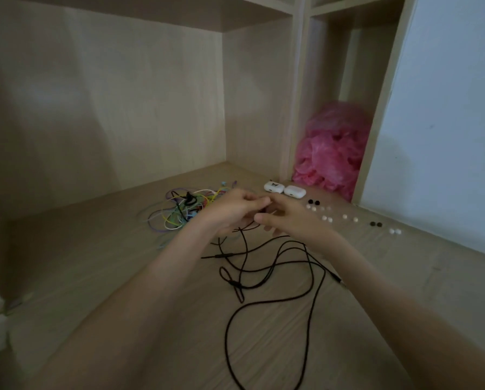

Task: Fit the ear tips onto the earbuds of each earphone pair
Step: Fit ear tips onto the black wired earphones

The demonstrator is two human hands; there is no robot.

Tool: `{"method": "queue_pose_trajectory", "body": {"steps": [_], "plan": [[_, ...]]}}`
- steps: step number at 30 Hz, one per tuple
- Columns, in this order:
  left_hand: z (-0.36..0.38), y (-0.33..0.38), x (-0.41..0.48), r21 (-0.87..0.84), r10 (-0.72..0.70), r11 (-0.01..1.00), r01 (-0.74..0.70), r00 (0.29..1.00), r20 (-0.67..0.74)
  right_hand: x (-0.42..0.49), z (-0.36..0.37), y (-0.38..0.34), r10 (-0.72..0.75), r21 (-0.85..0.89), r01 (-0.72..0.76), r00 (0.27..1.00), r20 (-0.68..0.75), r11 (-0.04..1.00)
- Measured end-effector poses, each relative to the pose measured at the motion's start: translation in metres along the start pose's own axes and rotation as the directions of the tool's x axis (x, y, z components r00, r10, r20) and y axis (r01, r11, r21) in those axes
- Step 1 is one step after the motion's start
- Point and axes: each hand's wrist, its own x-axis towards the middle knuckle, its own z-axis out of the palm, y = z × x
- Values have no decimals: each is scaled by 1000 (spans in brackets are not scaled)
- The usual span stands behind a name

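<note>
Seems to be mid-fitting on the black earphones (244,266). Grips their upper end in the left hand (230,212), fingers curled round it, just above the surface (109,277), with the rest of the cable sprawled in loops toward the near edge. Meets the left fingertip to fingertip with the right hand (289,218), fingers bent, thumb out below. Hides the earbud itself between the two hands, so cannot tell of a tip pinched in the right hand or already seated, nor of a closed or loose grip there.

Near the right hand, along the right side of the surface: loose ear tips (327,219) in a row, mostly white, with two black pairs (313,202) among them. Beyond the left hand: a tangle of coloured earphones (185,209). Behind both hands: two white cases (285,190), in front of a pink plastic bag (331,153) in the shelf niche.

Next, probably: hold the bud steady, press the tip square over the nozzle and seat it all round. Calls for a firm pinch and a slight twist, not a pull on the thin cable. Then find the second bud on the same cable and pick a matching black tip from the row. Early in the task, judging by the many unfitted tips and the untouched tangle.
</note>
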Motion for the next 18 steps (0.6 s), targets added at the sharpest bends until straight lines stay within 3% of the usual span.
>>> {"method": "queue_pose_trajectory", "body": {"steps": [3,6,9,12,15,18], "plan": [[-7,4,-10,-53,20,998,-21,1000,-16,6,12,-3,-60,-16,59,997,-46,998],[-21,5,-19,-26,16,999,-19,993,-118,15,20,-4,-62,22,64,993,-105,998],[-38,-7,-21,305,97,952,-20,967,-237,22,22,-1,11,-21,-15,983,-183,1000],[-65,-25,-28,557,98,825,98,945,-311,28,23,4,159,-229,-184,980,-123,956],[-83,-40,-33,718,7,675,172,971,-239,34,27,8,351,-318,-338,936,-18,886],[-91,-51,-34,776,-16,615,140,986,-165,39,37,5,401,-397,-337,912,86,854]]}}
